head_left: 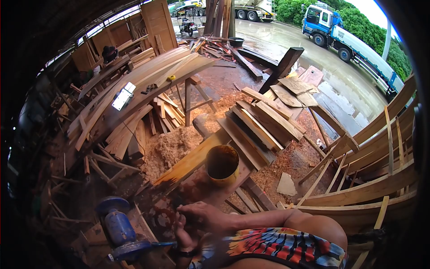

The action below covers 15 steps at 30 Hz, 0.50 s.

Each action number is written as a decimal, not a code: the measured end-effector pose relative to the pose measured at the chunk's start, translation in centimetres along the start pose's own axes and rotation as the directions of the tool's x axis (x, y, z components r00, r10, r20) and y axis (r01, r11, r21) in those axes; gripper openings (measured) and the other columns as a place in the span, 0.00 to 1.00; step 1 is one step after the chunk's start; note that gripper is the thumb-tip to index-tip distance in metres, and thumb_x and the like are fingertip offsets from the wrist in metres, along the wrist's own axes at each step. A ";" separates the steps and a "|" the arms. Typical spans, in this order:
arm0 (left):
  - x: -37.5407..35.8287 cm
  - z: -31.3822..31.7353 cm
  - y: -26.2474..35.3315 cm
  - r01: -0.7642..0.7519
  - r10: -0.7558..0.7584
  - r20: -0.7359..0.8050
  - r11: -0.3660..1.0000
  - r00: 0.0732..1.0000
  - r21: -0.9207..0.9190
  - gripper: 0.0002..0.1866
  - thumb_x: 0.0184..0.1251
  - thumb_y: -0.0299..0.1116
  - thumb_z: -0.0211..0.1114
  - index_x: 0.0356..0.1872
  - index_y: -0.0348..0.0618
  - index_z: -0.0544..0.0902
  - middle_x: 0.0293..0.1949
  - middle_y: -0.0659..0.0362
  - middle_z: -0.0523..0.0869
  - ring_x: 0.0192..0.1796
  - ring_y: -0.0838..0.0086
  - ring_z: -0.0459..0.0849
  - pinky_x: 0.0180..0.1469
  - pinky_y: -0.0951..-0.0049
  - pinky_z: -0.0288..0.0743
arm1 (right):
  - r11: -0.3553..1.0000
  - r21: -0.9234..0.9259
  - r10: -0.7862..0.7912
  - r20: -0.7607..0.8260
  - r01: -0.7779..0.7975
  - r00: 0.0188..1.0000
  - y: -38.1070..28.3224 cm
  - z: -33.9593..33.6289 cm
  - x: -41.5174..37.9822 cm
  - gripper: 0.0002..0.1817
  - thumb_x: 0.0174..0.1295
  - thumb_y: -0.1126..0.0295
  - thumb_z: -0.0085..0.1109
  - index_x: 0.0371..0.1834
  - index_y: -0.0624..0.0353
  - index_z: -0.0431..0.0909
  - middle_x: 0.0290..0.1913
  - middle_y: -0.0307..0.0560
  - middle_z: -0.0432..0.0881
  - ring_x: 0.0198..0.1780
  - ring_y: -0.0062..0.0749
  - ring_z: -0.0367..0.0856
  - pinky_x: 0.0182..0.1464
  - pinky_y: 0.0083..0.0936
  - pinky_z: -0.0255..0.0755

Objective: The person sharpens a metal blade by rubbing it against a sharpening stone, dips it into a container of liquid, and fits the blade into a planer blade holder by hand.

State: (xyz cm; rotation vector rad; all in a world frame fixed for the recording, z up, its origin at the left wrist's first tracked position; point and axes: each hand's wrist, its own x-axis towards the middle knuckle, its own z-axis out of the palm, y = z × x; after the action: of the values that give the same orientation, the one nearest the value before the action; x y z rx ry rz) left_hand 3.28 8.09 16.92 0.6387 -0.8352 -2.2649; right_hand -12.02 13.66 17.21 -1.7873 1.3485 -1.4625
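Low in the middle, my right hand (204,216) reaches in from the right, its fingers curled closed around something too dark and small to make out. Just below it is my left hand (182,236), a dark band at its wrist, its fingers raised and slightly apart with nothing clear in them. Both hands are close together beside a wet, stained work board (199,190). On that board stands an open yellowish can (222,167), dark inside. A partly stained plank (192,157) lies behind the can. A blue bench grinder or similar machine (119,227) is left of my hands.
Stacked boards (260,130) lie beyond the can. A long bench (179,71) of planks is at the upper left, with wood shavings (172,145) below. Curved wooden frames (358,197) stand at right. A blue and white truck (345,40) is on the wet road.
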 end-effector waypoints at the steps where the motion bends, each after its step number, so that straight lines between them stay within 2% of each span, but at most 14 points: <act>1: 0.0 0.0 -0.1 -0.001 0.001 -0.003 1.000 1.000 -0.022 0.28 0.73 0.51 0.60 0.66 0.45 0.76 0.62 0.57 0.81 0.65 0.65 0.78 0.68 0.59 0.69 | 1.000 0.011 -0.012 -0.006 0.012 1.000 0.1 0.1 0.0 0.33 0.65 0.68 0.65 0.74 0.57 0.68 0.67 0.53 0.78 0.67 0.51 0.77 0.68 0.44 0.69; 6: 0.2 -0.3 -0.6 -0.014 0.013 -0.010 0.996 1.000 -0.092 0.27 0.72 0.50 0.62 0.65 0.46 0.76 0.61 0.58 0.82 0.66 0.65 0.77 0.69 0.59 0.67 | 0.999 -0.040 -0.005 0.001 0.005 1.000 -0.8 -0.7 -0.1 0.33 0.63 0.69 0.67 0.73 0.57 0.69 0.66 0.54 0.79 0.67 0.51 0.77 0.68 0.44 0.69; 10: 0.4 -0.7 -0.8 -0.016 0.015 -0.019 0.997 1.000 -0.071 0.27 0.71 0.50 0.63 0.64 0.46 0.77 0.61 0.58 0.81 0.66 0.64 0.77 0.69 0.58 0.67 | 0.998 -0.052 -0.020 -0.024 0.019 1.000 -0.6 -0.6 -0.3 0.33 0.61 0.70 0.68 0.72 0.58 0.70 0.65 0.53 0.79 0.66 0.52 0.78 0.68 0.44 0.69; 15: 0.0 0.3 -0.1 0.003 -0.002 0.012 0.995 1.000 -0.096 0.28 0.70 0.51 0.65 0.64 0.46 0.77 0.61 0.57 0.80 0.66 0.63 0.77 0.70 0.56 0.67 | 1.000 0.004 0.000 -0.028 0.000 1.000 -1.5 -1.1 0.2 0.32 0.61 0.70 0.68 0.70 0.60 0.72 0.65 0.55 0.80 0.64 0.52 0.80 0.65 0.43 0.72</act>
State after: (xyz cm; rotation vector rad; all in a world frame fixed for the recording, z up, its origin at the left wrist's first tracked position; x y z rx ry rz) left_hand 3.02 8.32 17.07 0.5834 -0.7265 -2.2972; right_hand -12.43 14.34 18.89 -1.7713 1.3584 -1.4942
